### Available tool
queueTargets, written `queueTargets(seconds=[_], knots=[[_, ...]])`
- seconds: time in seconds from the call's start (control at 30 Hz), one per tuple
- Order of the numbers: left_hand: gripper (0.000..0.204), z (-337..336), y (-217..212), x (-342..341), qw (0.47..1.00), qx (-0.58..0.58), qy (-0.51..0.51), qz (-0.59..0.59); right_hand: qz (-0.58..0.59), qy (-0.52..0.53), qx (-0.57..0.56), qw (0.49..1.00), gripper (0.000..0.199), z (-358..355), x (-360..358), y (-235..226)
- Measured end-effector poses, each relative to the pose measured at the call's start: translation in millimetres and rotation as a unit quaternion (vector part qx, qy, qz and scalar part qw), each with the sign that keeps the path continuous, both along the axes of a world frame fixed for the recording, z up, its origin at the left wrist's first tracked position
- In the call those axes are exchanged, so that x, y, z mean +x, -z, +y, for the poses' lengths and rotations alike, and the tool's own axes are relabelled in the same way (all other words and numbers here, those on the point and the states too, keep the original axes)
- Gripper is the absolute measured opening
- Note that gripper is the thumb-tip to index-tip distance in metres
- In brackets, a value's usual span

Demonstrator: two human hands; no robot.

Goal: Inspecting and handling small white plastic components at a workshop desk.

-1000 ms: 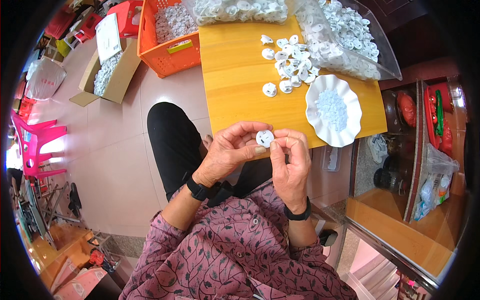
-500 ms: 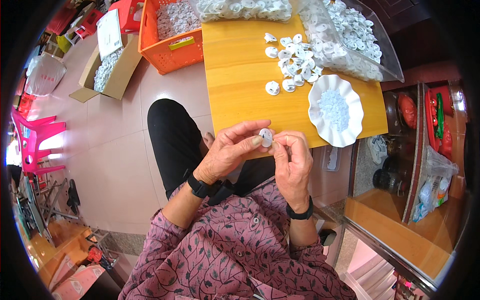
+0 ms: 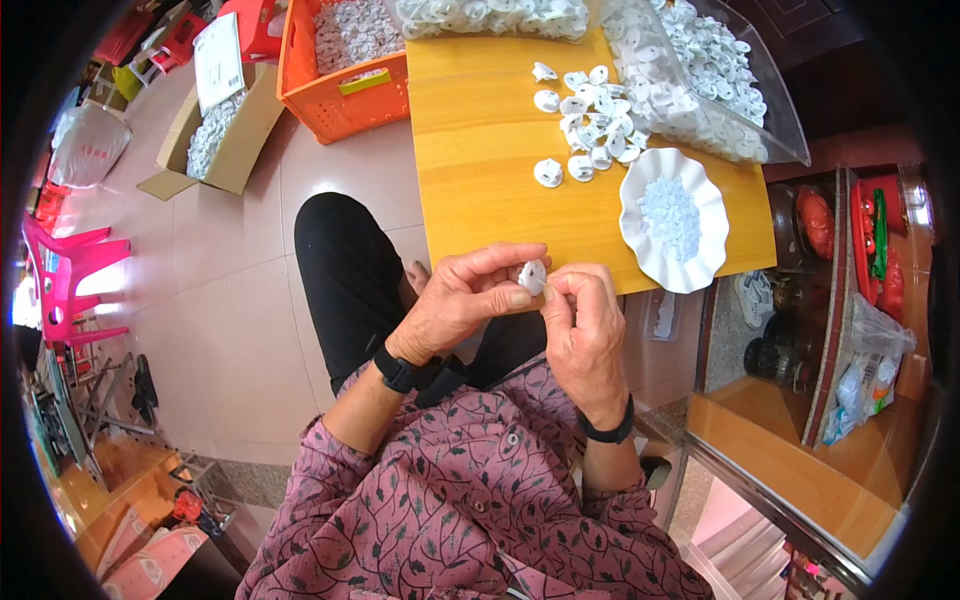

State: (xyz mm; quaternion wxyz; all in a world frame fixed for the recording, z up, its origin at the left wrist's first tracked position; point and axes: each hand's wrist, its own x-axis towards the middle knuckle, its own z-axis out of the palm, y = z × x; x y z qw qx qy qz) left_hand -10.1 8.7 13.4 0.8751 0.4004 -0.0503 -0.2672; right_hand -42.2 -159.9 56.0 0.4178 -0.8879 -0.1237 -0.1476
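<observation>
Just beyond the table's near edge, my left hand [image 3: 450,305] grips a small round white plastic piece [image 3: 531,277] between thumb and fingers. My right hand [image 3: 586,335] is closed in a pinch beside that piece's right edge; what its fingertips hold, if anything, is too small to name. Similar white plastic pieces [image 3: 598,117] lie in a loose cluster on the yellow wooden table [image 3: 490,170]. To their right stands a white scalloped dish [image 3: 712,255] with many tiny pale bits [image 3: 670,218] in it.
Clear bags [image 3: 490,14] and a transparent bin [image 3: 795,130] full of white pieces line the table's far side. An orange crate [image 3: 345,110] and a cardboard box [image 3: 235,165] sit on the floor at left. A pink stool [image 3: 75,265] stands farther left; open shelves [image 3: 770,400] flank the right.
The white plastic piece has been tilted in my left fingers, so its thicker side shows more. My right fingertips have shifted slightly along its right edge.
</observation>
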Motion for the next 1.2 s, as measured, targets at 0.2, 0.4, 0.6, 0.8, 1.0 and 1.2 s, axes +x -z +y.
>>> queueTargets(seconds=[0.2,0.4,0.6,0.8,1.0,1.2], knots=[[0.043,1.0,1.9,1.4,0.997,0.043,-0.003,-0.059,0.03,-0.023,-0.022,0.999,0.016,-3.4,0.5,-4.0],[0.04,2.9,4.4,1.9,0.984,0.116,0.003,-0.132,0.063,-0.029,-0.024,0.997,0.016,-5.2,0.9,-4.3],[0.039,2.1,2.8,2.8,0.978,0.139,0.006,-0.157,0.062,-0.013,-0.024,0.998,0.015,-2.4,-0.6,-0.8],[0.04,3.9,1.5,0.8,0.994,0.083,0.014,-0.068,0.131,0.004,0.148,0.98,0.01,-3.3,-3.3,-2.3],[0.043,2.7,5.3,0.6,0.999,0.018,0.009,-0.028,0.134,0.002,0.124,0.983,0.009,-4.5,-3.2,-4.6],[0.043,2.5,3.9,0.1,0.999,0.021,-0.002,-0.028,0.106,-0.008,0.081,0.991,0.009,-3.7,-0.3,-8.2]])
